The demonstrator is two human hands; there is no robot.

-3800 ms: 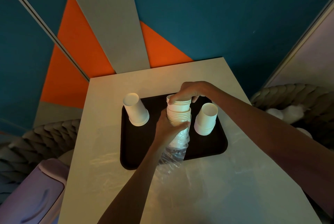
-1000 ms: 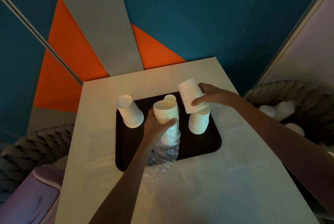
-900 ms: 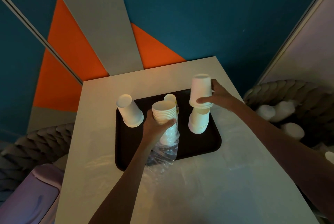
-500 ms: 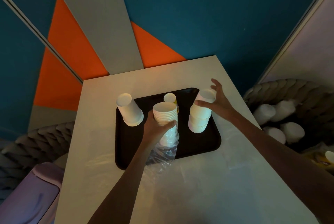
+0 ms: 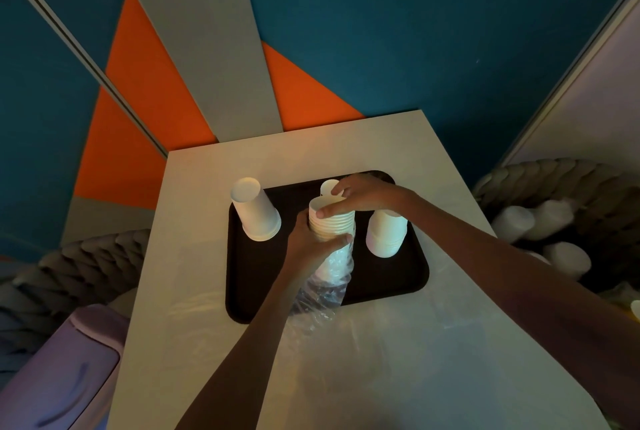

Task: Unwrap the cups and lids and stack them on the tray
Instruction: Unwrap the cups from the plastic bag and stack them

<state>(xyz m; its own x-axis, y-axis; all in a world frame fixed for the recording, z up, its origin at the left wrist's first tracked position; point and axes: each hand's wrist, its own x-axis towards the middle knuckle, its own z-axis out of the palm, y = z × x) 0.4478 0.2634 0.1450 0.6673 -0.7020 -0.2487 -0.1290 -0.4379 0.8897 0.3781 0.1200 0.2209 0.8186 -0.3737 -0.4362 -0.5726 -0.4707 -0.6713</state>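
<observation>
My left hand [image 5: 317, 242] has its fingers curled round the middle of the cup sleeve [image 5: 332, 221], steadying it over the tray [image 5: 398, 285]. My right hand [image 5: 367, 194] pinches the top rim, I judge to lift cups free, though in this dim light I can't tell whether one or several. The sleeve's long axis stands near upright, mouths up, with the plastic wrap [image 5: 323, 291] bunched at its lower end; the unwrapped stack [image 5: 386, 232] just beside it sits mouth-down.

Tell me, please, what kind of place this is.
Probably a café or a break room, not certainly: upturned paper cups stand on a black serving tray, on a small white table, with braided cushioned seating beside it.
</observation>
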